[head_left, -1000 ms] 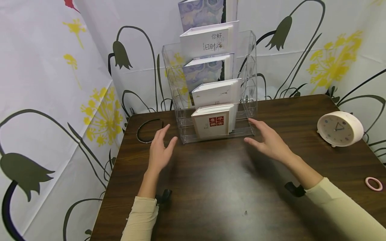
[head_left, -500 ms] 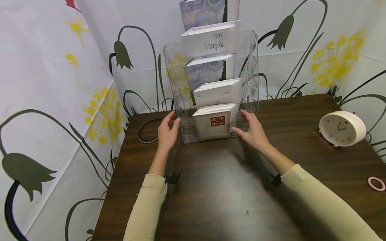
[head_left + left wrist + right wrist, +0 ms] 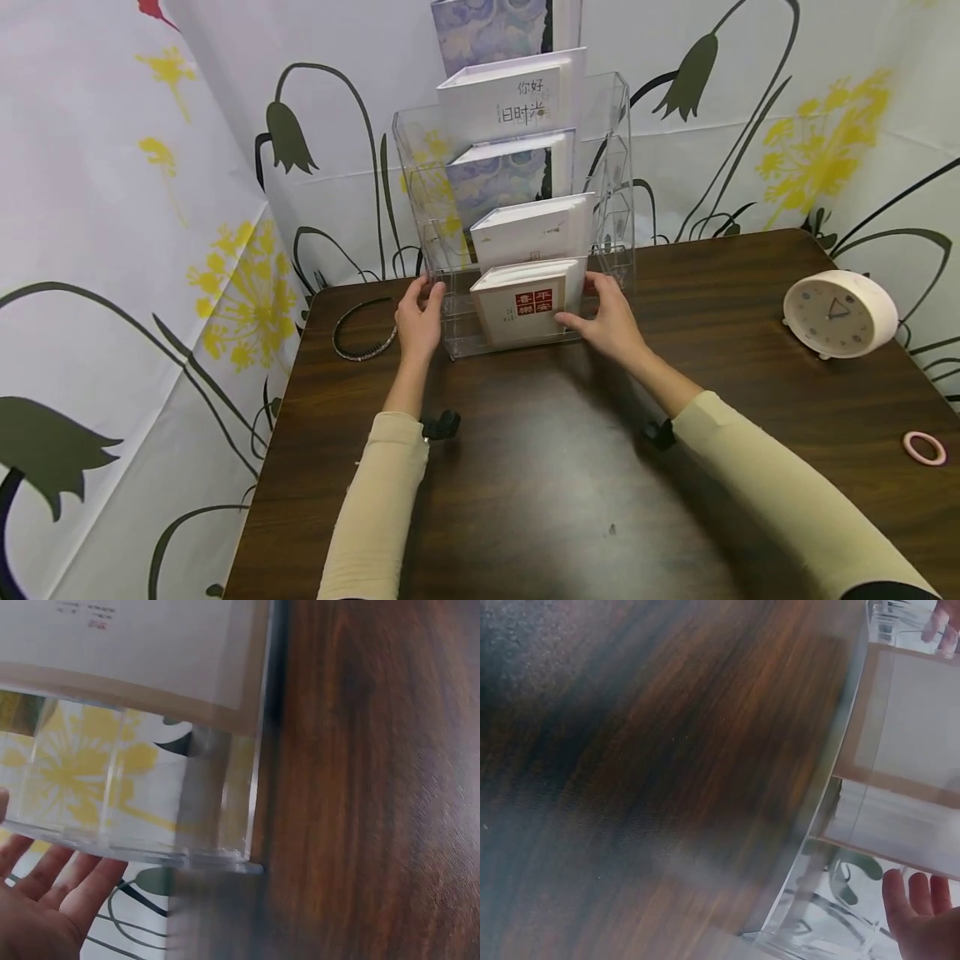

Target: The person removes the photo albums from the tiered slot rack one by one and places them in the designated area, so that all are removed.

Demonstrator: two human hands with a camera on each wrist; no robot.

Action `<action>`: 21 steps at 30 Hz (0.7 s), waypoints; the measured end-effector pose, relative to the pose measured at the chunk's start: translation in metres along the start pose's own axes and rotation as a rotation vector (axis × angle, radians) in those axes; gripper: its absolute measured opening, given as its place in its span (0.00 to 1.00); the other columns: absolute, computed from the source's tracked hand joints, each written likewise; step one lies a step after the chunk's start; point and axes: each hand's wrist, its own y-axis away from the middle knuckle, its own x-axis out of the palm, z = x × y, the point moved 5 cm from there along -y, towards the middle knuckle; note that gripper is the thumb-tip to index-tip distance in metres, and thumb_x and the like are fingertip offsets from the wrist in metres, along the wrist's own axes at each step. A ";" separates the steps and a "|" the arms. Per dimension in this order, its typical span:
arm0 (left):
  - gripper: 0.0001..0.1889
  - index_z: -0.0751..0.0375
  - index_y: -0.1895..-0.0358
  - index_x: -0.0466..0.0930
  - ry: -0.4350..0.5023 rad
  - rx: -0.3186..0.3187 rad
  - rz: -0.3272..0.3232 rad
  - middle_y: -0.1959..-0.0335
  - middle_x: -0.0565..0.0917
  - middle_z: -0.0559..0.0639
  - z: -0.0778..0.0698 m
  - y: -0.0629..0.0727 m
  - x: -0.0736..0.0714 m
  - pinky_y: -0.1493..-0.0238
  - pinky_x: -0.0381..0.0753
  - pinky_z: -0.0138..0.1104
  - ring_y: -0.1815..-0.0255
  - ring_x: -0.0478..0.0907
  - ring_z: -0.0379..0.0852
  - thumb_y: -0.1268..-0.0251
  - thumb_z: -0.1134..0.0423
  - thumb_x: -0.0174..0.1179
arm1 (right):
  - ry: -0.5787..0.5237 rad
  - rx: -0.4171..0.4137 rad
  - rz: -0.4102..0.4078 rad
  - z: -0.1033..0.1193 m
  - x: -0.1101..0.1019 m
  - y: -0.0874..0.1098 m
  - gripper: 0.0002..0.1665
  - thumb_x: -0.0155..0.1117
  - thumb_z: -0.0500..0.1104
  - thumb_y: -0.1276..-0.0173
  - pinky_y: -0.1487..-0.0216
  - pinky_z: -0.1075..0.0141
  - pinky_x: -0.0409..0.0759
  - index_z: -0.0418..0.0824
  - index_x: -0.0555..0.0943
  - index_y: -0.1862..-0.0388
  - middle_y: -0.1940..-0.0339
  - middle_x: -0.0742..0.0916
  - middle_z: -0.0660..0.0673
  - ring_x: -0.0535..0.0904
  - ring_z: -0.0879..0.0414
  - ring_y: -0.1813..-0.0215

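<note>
A clear acrylic display rack (image 3: 609, 112) stands at the back of the table, with several books on its stepped tiers. My left hand (image 3: 418, 321) holds the rack's left side, thumb near the front and fingers outside the panel; the left wrist view shows those fingers (image 3: 82, 881) against the clear edge. On the lowest tier is a small pale book (image 3: 510, 321) with red square characters on its cover. My right hand (image 3: 611, 321) grips its right side, thumb over the front cover. The fingers (image 3: 919, 892) reach to the back cover in the right wrist view.
Left of the rack lies a dark headband (image 3: 360, 354). A round cream alarm clock (image 3: 840, 315) and a pink ring (image 3: 924, 448) are on the right of the dark wooden table (image 3: 525, 483). Flower-patterned cloth (image 3: 330, 200) hangs behind.
Both hands have moved inward: the left from beside the headband onto the rack's side, the right leftward onto the front book. The books and rack stand as before.
</note>
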 end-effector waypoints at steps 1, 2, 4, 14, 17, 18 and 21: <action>0.21 0.58 0.39 0.78 -0.002 0.003 0.002 0.49 0.84 0.54 0.002 0.000 0.000 0.51 0.75 0.44 0.55 0.82 0.52 0.28 0.52 0.58 | -0.012 0.006 0.002 0.000 0.001 -0.001 0.43 0.81 0.42 0.49 0.51 0.48 0.77 0.29 0.69 0.38 0.47 0.76 0.33 0.73 0.37 0.44; 0.21 0.58 0.39 0.78 0.001 0.004 0.005 0.49 0.84 0.55 0.003 -0.001 -0.001 0.51 0.75 0.44 0.55 0.82 0.52 0.28 0.51 0.58 | -0.023 0.017 0.006 0.000 0.001 -0.002 0.42 0.82 0.42 0.49 0.50 0.48 0.77 0.29 0.69 0.41 0.47 0.77 0.33 0.74 0.37 0.44; 0.22 0.58 0.39 0.78 0.005 0.005 0.016 0.48 0.84 0.55 0.005 -0.002 0.000 0.50 0.76 0.44 0.54 0.82 0.53 0.29 0.50 0.58 | -0.047 0.044 0.022 -0.001 0.002 -0.003 0.41 0.82 0.41 0.50 0.48 0.47 0.77 0.30 0.69 0.43 0.49 0.78 0.33 0.75 0.38 0.45; 0.21 0.60 0.39 0.78 0.050 -0.060 0.007 0.48 0.84 0.57 0.004 -0.002 -0.006 0.50 0.75 0.44 0.53 0.82 0.55 0.29 0.53 0.59 | -0.177 0.093 0.153 -0.004 0.015 -0.009 0.40 0.79 0.39 0.45 0.46 0.48 0.78 0.32 0.68 0.38 0.47 0.82 0.32 0.80 0.39 0.47; 0.21 0.62 0.39 0.78 0.072 -0.068 0.000 0.49 0.84 0.59 0.003 -0.001 -0.006 0.48 0.74 0.44 0.51 0.81 0.55 0.29 0.54 0.60 | -0.192 0.076 0.165 -0.005 0.018 -0.010 0.39 0.78 0.38 0.44 0.47 0.47 0.78 0.32 0.69 0.37 0.47 0.82 0.32 0.80 0.39 0.47; 0.21 0.62 0.39 0.78 0.078 -0.070 0.006 0.49 0.84 0.59 0.002 0.000 -0.006 0.47 0.74 0.43 0.51 0.81 0.55 0.29 0.54 0.60 | -0.193 0.076 0.159 -0.006 0.019 -0.010 0.38 0.78 0.37 0.44 0.47 0.47 0.78 0.32 0.69 0.38 0.47 0.82 0.32 0.80 0.39 0.47; 0.21 0.63 0.39 0.78 0.095 -0.077 0.014 0.49 0.84 0.60 0.002 0.001 -0.007 0.44 0.72 0.43 0.48 0.79 0.54 0.29 0.55 0.60 | -0.202 0.077 0.152 -0.006 0.021 -0.008 0.34 0.77 0.35 0.43 0.49 0.48 0.79 0.31 0.72 0.40 0.48 0.83 0.32 0.80 0.40 0.48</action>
